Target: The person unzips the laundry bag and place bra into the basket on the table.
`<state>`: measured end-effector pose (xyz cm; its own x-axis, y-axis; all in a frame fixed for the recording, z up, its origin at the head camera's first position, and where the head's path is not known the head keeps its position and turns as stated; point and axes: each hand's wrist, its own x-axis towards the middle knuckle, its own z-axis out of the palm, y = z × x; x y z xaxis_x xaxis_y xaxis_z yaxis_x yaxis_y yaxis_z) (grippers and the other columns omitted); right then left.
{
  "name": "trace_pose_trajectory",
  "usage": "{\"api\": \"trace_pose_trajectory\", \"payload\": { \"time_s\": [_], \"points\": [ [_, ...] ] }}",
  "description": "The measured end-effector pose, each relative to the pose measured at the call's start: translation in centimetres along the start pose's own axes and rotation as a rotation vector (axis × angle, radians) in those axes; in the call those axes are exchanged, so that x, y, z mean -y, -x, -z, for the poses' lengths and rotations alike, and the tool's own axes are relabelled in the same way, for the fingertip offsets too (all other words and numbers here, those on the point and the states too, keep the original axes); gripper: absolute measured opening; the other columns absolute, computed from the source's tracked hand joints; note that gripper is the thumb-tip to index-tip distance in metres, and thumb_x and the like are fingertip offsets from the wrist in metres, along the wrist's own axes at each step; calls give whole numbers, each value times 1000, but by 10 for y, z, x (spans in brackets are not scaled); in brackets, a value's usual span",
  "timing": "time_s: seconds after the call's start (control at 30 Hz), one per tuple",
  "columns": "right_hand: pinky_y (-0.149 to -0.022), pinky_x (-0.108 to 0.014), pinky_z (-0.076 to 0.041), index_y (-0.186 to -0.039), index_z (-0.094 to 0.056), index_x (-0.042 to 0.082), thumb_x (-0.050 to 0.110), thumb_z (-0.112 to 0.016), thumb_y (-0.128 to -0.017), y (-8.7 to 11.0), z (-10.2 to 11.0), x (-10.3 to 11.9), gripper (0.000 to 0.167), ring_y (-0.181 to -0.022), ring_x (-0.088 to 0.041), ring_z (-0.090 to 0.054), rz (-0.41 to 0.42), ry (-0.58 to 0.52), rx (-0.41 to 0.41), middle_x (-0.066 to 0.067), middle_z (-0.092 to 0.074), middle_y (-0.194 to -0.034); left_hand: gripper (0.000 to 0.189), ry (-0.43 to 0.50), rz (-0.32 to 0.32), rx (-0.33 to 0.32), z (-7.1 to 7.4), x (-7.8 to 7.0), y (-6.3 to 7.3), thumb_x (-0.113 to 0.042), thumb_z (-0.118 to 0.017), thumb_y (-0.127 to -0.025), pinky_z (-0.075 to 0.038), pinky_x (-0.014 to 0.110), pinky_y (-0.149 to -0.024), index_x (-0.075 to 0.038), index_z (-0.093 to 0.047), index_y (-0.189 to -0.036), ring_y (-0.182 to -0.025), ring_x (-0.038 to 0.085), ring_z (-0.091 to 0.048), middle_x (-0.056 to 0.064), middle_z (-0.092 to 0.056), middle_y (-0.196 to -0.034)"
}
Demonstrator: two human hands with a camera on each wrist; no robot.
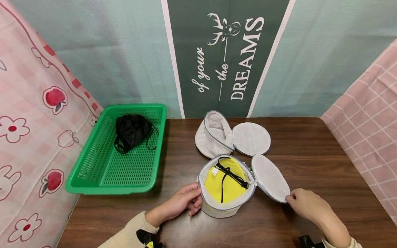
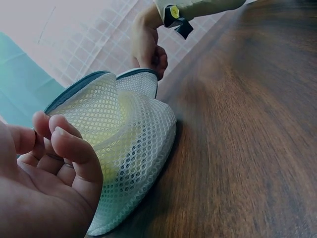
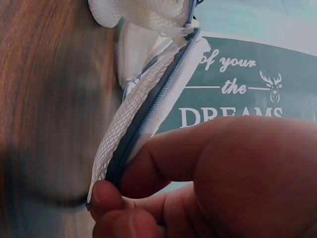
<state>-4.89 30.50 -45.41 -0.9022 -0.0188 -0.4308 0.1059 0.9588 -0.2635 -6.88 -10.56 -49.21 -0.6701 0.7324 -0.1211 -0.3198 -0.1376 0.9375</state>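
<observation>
A white mesh laundry bag (image 1: 218,211) with grey-blue zip edging stands on the table with its round lid (image 1: 271,176) folded out to the right. Inside lies a yellow fabric item (image 1: 214,187) with a white tag and a black strap with a buckle across it. My left hand (image 1: 180,202) pinches the bag's rim at the left, thumb on top and the other fingers curled. On the other side, my right hand (image 1: 311,207) grips the lid's outer edge between thumb and fingers. The right wrist view shows the lid's zipped edge (image 3: 143,116) in that pinch.
Behind this bag, a second white mesh bag (image 1: 206,141) stands unzipped, its round lid (image 1: 252,138) lying to the right. A green plastic basket (image 1: 118,190) sits at the left, holding a black drawstring pouch (image 1: 132,129). Curtains hang around the wooden table (image 1: 325,155).
</observation>
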Motion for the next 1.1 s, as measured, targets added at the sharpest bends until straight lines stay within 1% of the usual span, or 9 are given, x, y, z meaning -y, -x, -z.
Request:
{"api": "trace_pose_trajectory", "payload": {
  "time_s": [0.13, 0.3, 0.4, 0.47, 0.57, 0.77, 0.9, 1.03, 1.1],
  "points": [
    [-57, -38, -36, -78, -59, 15, 26, -51, -95, 2, 2, 2, 22, -67, -20, -46, -7, -3, 5, -1, -51, -71, 43, -1, -6, -2, 0, 0, 0, -22, -34, -112, -43, 18, -50, 20, -32, -99, -59, 6, -50, -2, -48, -72],
    [-57, -39, -38, -83, -65, 15, 28, -51, -96, 8, 7, 4, 23, -68, -21, -48, -11, -19, 3, -1, -56, -75, 44, 1, -5, -3, 0, 1, 0, -22, -34, -112, -43, 18, -50, 20, -31, -99, -59, 6, -49, -2, -48, -72],
    [-56, -39, -37, -79, -61, 15, 28, -50, -97, 11, 12, 5, 25, -67, -21, -47, -15, -17, -20, -1, -53, -72, 44, 1, -3, -4, 0, 1, 0, -22, -34, -112, -43, 18, -50, 20, -31, -99, -59, 6, -49, -2, -48, -72],
    [-55, -37, -34, -74, -55, 16, 28, -47, -99, 13, 15, 6, 28, -65, -21, -45, -19, -21, -43, -1, -48, -68, 44, -1, -2, -6, -1, 0, 0, -22, -34, -112, -43, 18, -50, 20, -31, -99, -58, 6, -49, -2, -48, -72],
    [-54, -36, -31, -71, -47, 16, 29, -46, -100, 16, 18, 8, 32, -62, -19, -43, -17, -39, -106, 0, -42, -64, 44, -3, 0, -9, -1, 0, 0, -22, -35, -112, -43, 18, -50, 20, -32, -99, -59, 6, -49, -2, -48, -72],
    [-50, -31, -26, -67, -43, 18, 36, -50, -104, 23, 18, 19, 42, -55, -14, -37, 37, -102, -272, 3, -38, -59, 44, -5, 2, -14, 0, 0, 0, -23, -35, -112, -43, 18, -50, 19, -32, -99, -58, 7, -49, -2, -48, -72],
    [-48, -29, -26, -69, -50, 19, 40, -52, -105, 25, 19, 27, 42, -52, -11, -33, 85, -141, -329, 5, -37, -58, 44, -6, 3, -17, 0, 0, 0, -23, -35, -112, -43, 18, -50, 19, -32, -99, -58, 7, -49, -2, -48, -72],
    [-49, -28, -32, -73, -59, 20, 40, -51, -106, 27, 20, 38, 40, -51, -9, -38, 126, -206, -342, 6, -45, -58, 44, -6, 1, -17, 0, 1, 0, -23, -35, -112, -43, 18, -50, 19, -32, -99, -58, 7, -49, -2, -48, -72],
    [-50, -27, -34, -72, -60, 21, 40, -52, -106, 29, 19, 44, 40, -51, -8, -40, 152, -238, -352, 8, -47, -57, 44, -6, -2, -17, 0, 1, 0, -23, -35, -112, -43, 18, -50, 19, -32, -98, -58, 7, -49, -2, -48, -72]
  ]
}}
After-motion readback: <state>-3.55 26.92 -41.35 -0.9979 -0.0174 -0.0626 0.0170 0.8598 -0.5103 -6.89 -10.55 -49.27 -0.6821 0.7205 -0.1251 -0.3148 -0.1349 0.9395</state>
